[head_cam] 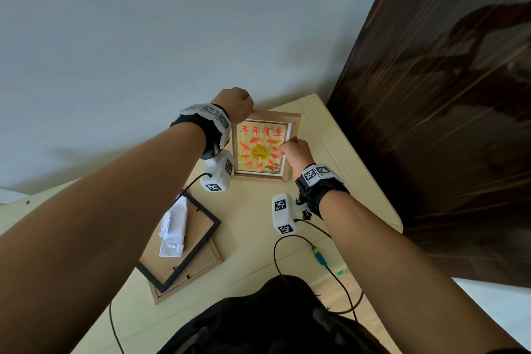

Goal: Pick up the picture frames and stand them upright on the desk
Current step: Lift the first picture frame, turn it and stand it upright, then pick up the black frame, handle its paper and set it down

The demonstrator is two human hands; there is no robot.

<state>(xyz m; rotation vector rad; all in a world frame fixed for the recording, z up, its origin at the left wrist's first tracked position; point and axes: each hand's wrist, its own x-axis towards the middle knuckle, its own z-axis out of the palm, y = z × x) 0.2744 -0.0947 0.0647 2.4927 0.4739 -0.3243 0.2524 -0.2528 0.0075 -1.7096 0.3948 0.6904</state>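
So the light wood frame [265,146] stands upright at the far end of the pale surface [253,238], showing red characters 年年有鱼 over orange fish and a yellow flower. Left hand [234,103] fingers are closed on its top left corner, right hand [296,152] fingers pinch its right edge. Nearer, a black frame [198,241] lies face down on another wooden frame [214,260], with folded white paper [173,231] on its cardboard back.

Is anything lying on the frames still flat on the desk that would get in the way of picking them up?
Yes: folded white paper rests on the black frame, which lies atop a wooden frame.
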